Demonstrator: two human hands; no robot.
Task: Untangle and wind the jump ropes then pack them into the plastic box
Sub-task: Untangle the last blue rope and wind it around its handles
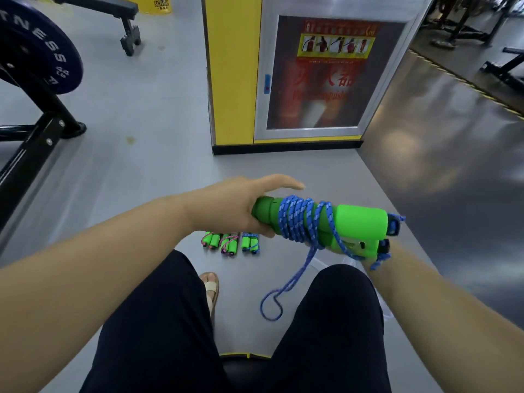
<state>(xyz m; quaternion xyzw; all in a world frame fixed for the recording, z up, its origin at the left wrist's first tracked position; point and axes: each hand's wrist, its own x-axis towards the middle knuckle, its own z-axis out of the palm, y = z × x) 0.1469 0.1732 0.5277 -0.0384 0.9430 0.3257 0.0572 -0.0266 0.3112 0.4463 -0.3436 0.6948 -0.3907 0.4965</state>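
Seated on a bench, the person holds a pair of bright green foam jump-rope handles (360,219) level above the knees. The left hand (235,208) grips one end of the handles, fingers curled beneath, thumb stretched straight along the top. A blue-and-white braided rope (295,219) sits in tight coils round the middle of the handles, and its loose tail hangs between the knees, ending in a loop. The right hand (368,264) is at the far end, almost wholly hidden behind the handles; its grip I cannot tell. On the grey floor (147,177) ahead lie three wound green-handled ropes side by side: two with pink cords (211,240) (229,243), one with a blue cord (250,241).
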